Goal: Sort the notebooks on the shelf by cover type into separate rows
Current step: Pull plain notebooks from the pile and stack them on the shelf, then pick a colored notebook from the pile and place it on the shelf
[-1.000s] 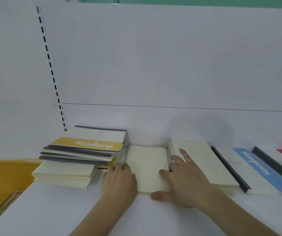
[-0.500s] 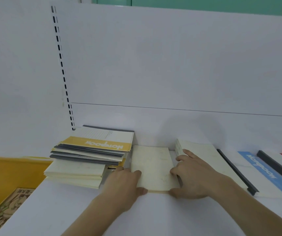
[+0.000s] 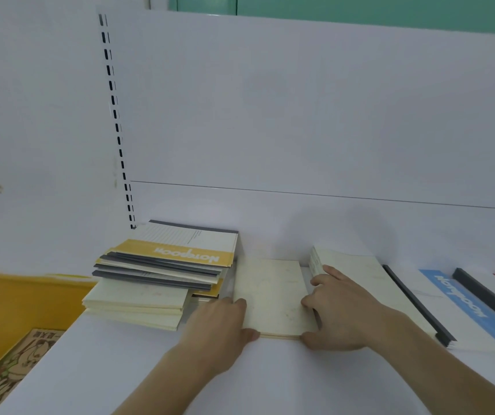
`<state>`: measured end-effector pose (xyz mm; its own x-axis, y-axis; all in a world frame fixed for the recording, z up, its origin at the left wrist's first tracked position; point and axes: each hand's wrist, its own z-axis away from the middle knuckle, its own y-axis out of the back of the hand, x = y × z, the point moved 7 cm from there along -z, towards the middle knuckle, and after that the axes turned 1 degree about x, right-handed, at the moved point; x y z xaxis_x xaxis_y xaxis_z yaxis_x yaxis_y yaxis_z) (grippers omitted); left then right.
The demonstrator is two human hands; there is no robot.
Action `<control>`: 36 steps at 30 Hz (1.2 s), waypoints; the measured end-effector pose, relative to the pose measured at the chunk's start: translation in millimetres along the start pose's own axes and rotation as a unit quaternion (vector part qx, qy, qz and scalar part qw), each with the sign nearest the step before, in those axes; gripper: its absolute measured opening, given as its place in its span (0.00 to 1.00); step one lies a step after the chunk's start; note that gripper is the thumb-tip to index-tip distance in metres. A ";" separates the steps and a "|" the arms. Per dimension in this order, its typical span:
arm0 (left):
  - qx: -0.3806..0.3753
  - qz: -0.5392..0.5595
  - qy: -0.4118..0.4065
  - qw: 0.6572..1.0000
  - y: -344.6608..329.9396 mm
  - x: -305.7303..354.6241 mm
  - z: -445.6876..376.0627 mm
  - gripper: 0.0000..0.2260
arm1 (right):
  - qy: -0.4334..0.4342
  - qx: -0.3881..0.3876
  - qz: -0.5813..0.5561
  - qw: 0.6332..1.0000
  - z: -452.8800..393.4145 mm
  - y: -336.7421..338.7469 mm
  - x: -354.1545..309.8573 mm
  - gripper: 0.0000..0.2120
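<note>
Both hands, left hand (image 3: 220, 323) and right hand (image 3: 337, 317), grasp the cream notebooks (image 3: 273, 298) (thumbs at the shelf's front edge); we square them evenly.

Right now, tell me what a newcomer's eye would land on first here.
First, the two hands at the middle: the left hand and right hand flank a thin cream notebook stack lying flat on the white shelf. Next, the untidy pile at the left, topped by a yellow-banded notebook. At the right, a blue-banded notebook lies flat.
</note>
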<state>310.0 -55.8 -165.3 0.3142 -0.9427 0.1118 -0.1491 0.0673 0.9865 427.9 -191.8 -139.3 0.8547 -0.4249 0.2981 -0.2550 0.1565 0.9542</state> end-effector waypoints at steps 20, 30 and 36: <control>0.354 -0.008 0.082 0.932 78.1 -44.2 30.6 0.10 | 0.001 0.252 -0.184 0.950 -25.3 63.8 -41.5 0.24; 0.304 0.086 0.101 0.943 75.1 -96.4 32.2 0.09 | 0.045 0.228 -0.142 0.962 -93.3 74.1 -97.5 0.24; 0.308 0.284 0.115 0.901 90.7 -112.0 46.6 0.13 | -0.047 0.379 -0.051 0.923 -50.7 130.1 -97.4 0.12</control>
<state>217.7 40.7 -93.9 0.1985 -0.7158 0.6695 -0.8171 0.2563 0.5163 334.4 -84.8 -45.5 0.8576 -0.4844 0.1731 -0.4491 -0.5410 0.7110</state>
